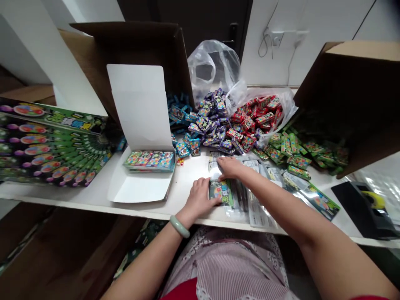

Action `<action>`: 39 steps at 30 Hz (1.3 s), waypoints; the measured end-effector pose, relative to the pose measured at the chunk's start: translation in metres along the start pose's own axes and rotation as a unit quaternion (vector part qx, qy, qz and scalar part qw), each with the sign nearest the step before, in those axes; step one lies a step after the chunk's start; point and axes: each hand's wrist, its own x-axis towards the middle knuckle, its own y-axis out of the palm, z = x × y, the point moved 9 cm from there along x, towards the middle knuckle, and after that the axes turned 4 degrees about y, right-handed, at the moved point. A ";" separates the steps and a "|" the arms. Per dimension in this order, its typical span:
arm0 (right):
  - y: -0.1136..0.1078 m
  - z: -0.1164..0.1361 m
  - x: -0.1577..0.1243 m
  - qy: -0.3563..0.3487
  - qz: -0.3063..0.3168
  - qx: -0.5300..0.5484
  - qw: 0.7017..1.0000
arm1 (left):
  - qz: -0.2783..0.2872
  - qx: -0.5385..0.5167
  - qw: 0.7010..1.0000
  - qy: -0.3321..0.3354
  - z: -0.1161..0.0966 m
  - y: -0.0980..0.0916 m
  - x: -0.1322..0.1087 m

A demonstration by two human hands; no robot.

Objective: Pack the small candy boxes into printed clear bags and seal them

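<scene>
Printed packet [220, 191], left hand [199, 198] alongside — right hand [231, 168] at far edge

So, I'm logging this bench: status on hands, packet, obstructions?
Left hand and right hand at printed packet, grip unclear. Packet colourful side up. Clear sleeves close on its right.

Soft light brightens the tabletop [183, 177]. Deep shadow fills the cardboard carton [350, 91] at 3 o'clock. Outer edges appear stretched.

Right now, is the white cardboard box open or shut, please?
The white cardboard box is open: its lid stands raised behind colourful packets.
</scene>
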 end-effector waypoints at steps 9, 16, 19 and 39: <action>-0.020 -0.001 0.020 0.076 -0.032 0.007 0.997 | -0.063 -0.022 0.998 -0.012 0.020 -0.003 -0.001; -0.103 0.021 -0.069 0.049 -0.211 0.109 0.970 | -0.154 -0.198 0.967 -0.050 0.023 -0.073 0.009; -0.095 0.030 -0.109 0.050 -0.183 0.158 0.969 | -0.122 -0.092 0.986 0.060 -0.006 -0.100 0.009; -0.036 0.013 -0.124 -0.048 -0.041 0.646 0.761 | -0.018 0.154 0.955 0.253 -0.099 -0.068 -0.022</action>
